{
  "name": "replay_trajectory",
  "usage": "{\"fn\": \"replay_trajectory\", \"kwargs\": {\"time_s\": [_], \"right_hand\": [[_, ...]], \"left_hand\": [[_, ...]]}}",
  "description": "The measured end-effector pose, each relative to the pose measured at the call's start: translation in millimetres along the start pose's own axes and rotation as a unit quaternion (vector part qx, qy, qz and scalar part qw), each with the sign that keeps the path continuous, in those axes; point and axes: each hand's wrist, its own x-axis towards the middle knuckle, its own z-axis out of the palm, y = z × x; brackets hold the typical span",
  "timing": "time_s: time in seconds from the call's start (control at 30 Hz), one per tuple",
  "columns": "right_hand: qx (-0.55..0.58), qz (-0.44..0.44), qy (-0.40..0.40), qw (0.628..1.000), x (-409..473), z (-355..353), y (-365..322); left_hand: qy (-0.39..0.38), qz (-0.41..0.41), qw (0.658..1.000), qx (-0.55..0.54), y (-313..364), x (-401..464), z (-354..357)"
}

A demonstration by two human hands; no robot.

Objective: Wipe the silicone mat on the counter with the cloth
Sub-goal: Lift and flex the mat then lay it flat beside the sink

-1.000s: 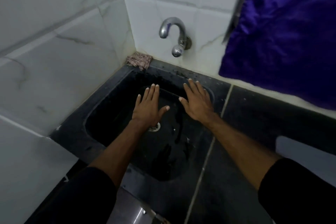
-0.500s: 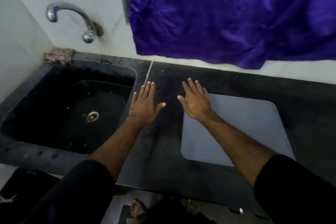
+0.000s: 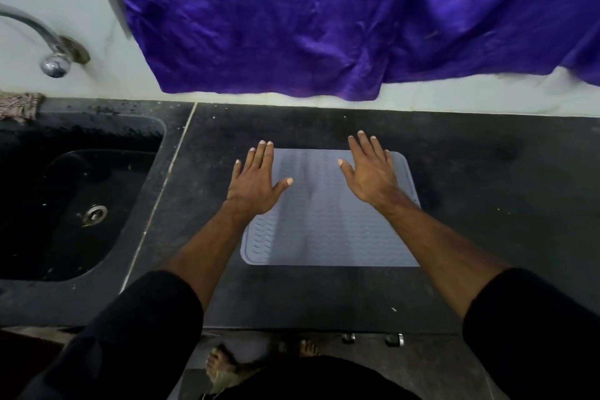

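Note:
A grey ribbed silicone mat [image 3: 328,224] lies flat on the black counter [image 3: 487,204] in front of me. My left hand [image 3: 256,182] is spread flat, fingers straight, over the mat's far left corner. Over the far right part of the mat my right hand [image 3: 370,172] is also spread with straight fingers. Neither hand holds anything. A small crumpled brownish patterned cloth [image 3: 19,105] sits at the far left on the back rim of the sink, well away from both hands.
A black sink [image 3: 74,204] with a metal drain is set into the counter on the left, under a chrome tap [image 3: 48,45]. A purple curtain [image 3: 324,16] hangs on the white tiled wall behind the counter. My bare feet show below the counter edge.
The view has swung right from the sink to the mat. Both flat hands moved with it, from over the sink basin to over the mat's far corners.

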Motion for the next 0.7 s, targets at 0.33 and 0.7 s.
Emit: {"fn": "replay_trajectory", "kwargs": {"time_s": [0.33, 0.7], "right_hand": [[0.05, 0.081, -0.012, 0.995, -14, 3, 80], [0.064, 0.246, -0.001, 0.967, -37, 23, 121]], "left_hand": [[-0.014, -0.076, 0.993, -0.087, 18, 0, 27], [-0.003, -0.26, 0.963, -0.076, -16, -11, 39]]}}
